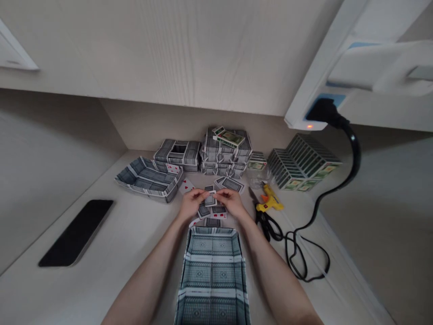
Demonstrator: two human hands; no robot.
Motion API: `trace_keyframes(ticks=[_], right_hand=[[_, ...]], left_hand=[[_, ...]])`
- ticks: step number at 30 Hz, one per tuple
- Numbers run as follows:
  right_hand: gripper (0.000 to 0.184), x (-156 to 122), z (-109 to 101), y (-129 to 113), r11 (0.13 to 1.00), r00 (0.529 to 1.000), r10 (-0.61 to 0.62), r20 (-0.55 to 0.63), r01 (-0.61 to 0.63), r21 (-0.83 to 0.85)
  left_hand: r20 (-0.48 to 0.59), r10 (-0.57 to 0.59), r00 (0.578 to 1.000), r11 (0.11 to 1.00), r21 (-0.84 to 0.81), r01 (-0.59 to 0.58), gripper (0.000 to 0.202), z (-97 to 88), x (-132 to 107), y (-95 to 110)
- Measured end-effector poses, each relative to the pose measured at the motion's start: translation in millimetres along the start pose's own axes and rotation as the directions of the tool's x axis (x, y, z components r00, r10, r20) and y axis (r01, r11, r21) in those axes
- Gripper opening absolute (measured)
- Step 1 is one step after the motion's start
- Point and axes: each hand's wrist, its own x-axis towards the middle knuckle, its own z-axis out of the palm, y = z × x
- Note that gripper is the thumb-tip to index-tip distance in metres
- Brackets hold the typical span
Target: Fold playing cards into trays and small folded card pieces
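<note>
1. Two bare hands meet at the centre of the frame. The left hand (191, 202) and the right hand (232, 201) pinch one small patterned card (210, 199) between them, the fingers of each closed on an opposite side edge.
2. Several loose cards lie below that card; they overlap too much to count surely. One face-up card (219, 216) reads "7" in red.
3. One face-up card (187, 185) with red pips lies just left of the left hand; a few back-patterned cards (232, 184) lie above the right.
4. Two open trays made of cards: the long tray (211, 262) at bottom centre, between the forearms, and the left tray (145, 176), left of centre, showing one red-pipped patch.
5. Behind, one box with a rectangular opening (191, 153), and beside it a stack of card-built boxes (225, 155) topped by two small packs (230, 138).
6. Many more packs (287, 164) are piled right of centre, too tight to count; their green-and-gold printing is too small to read.
7. One yellow glue gun (269, 201) and one pair of black scissors (267, 224) right of centre; one dark phone (76, 234) lower left on the bench (135, 234).
8. Upper right: one power strip (324, 63), one black plug (323, 110), one lit orange-red indicator.
</note>
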Motion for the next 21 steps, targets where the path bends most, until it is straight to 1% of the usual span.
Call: trace_keyframes(ticks=[9, 14, 21], right_hand=[[0.020, -2.1, -0.5, -1.0, 0.999, 0.999, -0.042, 0.031, 0.043, -0.009], [0.021, -0.9, -0.8, 0.6, 1.000, 1.000, -0.024, 0.012, 0.024, -0.015], [0.021, -1.1, 1.5, -1.9, 1.000, 1.000, -0.010, -0.028, 0.011, 0.029]], left_hand=[[0.007, -0.024, 1.000, 1.000, -0.012, 0.024, 0.025, 1.6, -0.5, 0.5], [0.017, -0.030, 0.999, 1.000, 0.001, 0.030, 0.027, 2.2, -1.0, 2.0], [-0.028, 0.012, 1.000, 0.998, 0.067, -0.010, 0.033, 3.8, -2.8, 2.9]])
